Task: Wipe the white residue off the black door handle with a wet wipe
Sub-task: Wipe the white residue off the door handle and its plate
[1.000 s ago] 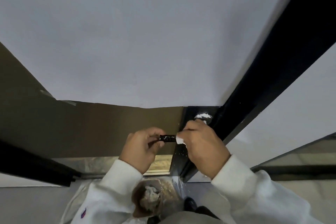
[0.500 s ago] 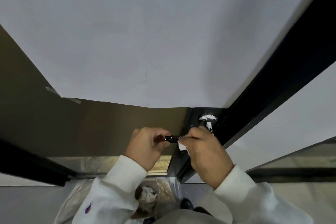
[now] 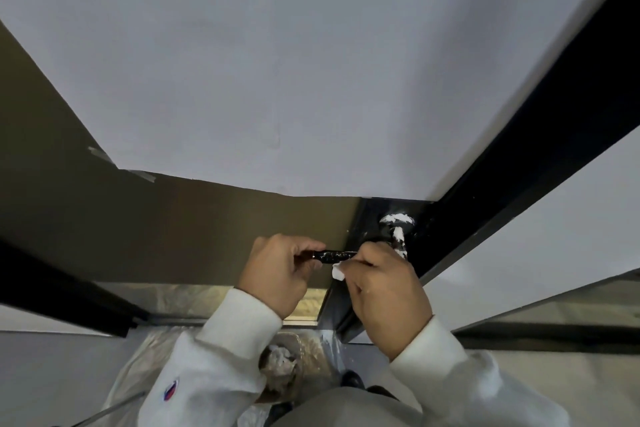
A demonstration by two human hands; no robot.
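The black door handle (image 3: 334, 256) juts left from a black door edge, its bar speckled with white residue. Thick white residue (image 3: 396, 224) coats the handle's round base and neck near the door. My left hand (image 3: 282, 274) grips the free end of the bar. My right hand (image 3: 384, 291) pinches a small white wet wipe (image 3: 338, 270) against the bar's right part, just under it. Most of the wipe is hidden inside my fingers.
A large white sheet (image 3: 277, 80) covers the brown door panel (image 3: 173, 229) above the handle. The black door frame (image 3: 519, 166) runs diagonally at the right. Below me a brown bag (image 3: 287, 364) holds crumpled used wipes, standing on clear plastic sheeting (image 3: 138, 381).
My right hand with the wipe has slid a little along the bar, uncovering more of the residue-coated base. My left hand keeps its grip on the bar's end.
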